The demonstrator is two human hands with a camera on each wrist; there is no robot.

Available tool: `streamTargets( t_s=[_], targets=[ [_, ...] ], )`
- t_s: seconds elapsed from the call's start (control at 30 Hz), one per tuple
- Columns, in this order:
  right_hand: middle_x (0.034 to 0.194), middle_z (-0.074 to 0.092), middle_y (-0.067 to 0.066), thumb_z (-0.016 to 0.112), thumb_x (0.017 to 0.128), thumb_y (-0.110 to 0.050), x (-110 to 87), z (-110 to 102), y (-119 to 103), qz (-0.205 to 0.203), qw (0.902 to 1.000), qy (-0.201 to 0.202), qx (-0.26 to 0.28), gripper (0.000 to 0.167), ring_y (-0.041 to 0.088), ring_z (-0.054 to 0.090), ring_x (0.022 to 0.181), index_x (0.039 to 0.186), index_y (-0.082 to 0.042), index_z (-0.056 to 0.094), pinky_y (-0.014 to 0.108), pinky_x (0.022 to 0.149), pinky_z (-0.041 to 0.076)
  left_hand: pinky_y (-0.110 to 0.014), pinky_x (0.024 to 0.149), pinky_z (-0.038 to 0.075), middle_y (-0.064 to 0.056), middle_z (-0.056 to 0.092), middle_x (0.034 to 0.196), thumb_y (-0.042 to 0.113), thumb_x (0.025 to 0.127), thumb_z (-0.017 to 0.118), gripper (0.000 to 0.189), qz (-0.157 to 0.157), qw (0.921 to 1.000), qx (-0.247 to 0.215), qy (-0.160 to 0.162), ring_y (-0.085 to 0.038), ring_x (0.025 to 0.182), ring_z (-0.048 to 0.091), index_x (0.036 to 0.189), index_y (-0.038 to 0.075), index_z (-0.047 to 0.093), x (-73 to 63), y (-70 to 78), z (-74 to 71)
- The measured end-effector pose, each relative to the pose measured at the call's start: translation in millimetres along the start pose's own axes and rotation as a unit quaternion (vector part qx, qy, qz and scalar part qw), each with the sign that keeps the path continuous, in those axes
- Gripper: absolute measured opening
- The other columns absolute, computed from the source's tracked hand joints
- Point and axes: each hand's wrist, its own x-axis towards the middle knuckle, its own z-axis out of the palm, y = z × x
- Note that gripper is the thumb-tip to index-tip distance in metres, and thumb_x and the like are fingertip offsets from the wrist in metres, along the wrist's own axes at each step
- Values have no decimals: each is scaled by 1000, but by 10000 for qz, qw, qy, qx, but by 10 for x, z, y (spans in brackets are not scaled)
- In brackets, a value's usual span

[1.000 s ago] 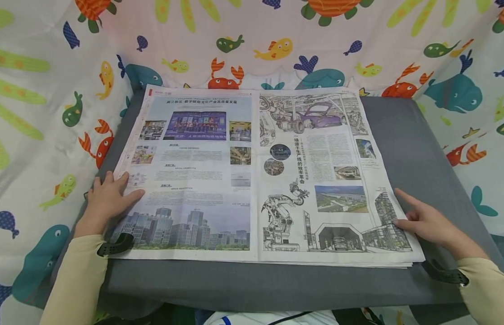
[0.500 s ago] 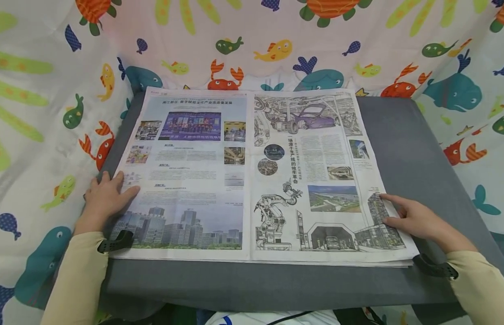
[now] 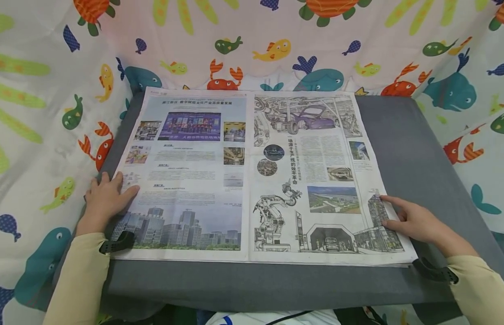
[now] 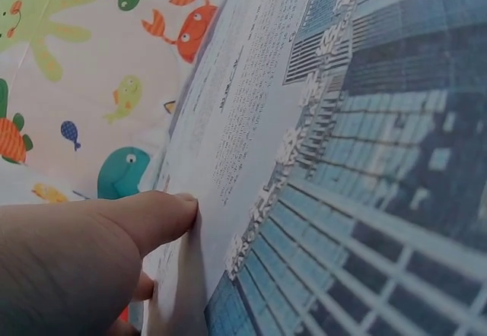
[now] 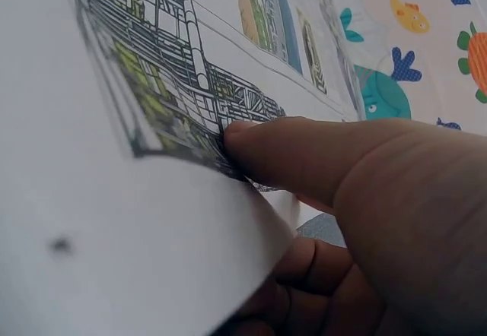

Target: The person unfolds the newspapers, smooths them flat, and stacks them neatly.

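An open newspaper [image 3: 272, 180] lies spread across the grey table, with photos on its left page and line drawings on its right. My left hand [image 3: 105, 203] rests on the paper's left edge, fingers and thumb spread. In the left wrist view that thumb [image 4: 163, 216] touches the page beside a picture of tall buildings. At the lower right edge, my right hand [image 3: 418, 221] pinches the newspaper. The right wrist view has its thumb [image 5: 297, 150] on top of the sheet and curled fingers [image 5: 316, 267] beneath the edge, which bends up slightly.
Grey cloth covers the table [image 3: 276, 282], which shows along the front and right of the paper. A curtain [image 3: 252, 27] printed with sea animals surrounds the back and both sides. Dark bands sit on both wrists. A black cable [image 3: 290, 317] runs below the front edge.
Over the first half second my right hand moved left, and the newspaper shifted slightly left with it. My left hand drew back a little leftward. Since then both hands have hardly moved.
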Motion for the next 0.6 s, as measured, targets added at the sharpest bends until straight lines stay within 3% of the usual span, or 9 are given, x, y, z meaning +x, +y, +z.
streamTargets(
  t_s=[0.5,0.6],
  targets=[
    [66,52,0,73,94,-29,-5,30,-25,86,9999,93,-9,76,11,45,54,153,3,37,27,51,34,-83,106,21,-49,24,150,40,100,53,79,115,9990,296,329,-71,136,19,147,-19,31,60,23,49],
    [67,55,1,73,94,-27,-8,19,5,147,9999,76,13,76,12,49,54,153,3,36,27,51,36,-85,105,19,-47,24,152,40,100,52,78,118,9990,204,370,-73,137,18,148,-17,31,75,71,82]
  ],
)
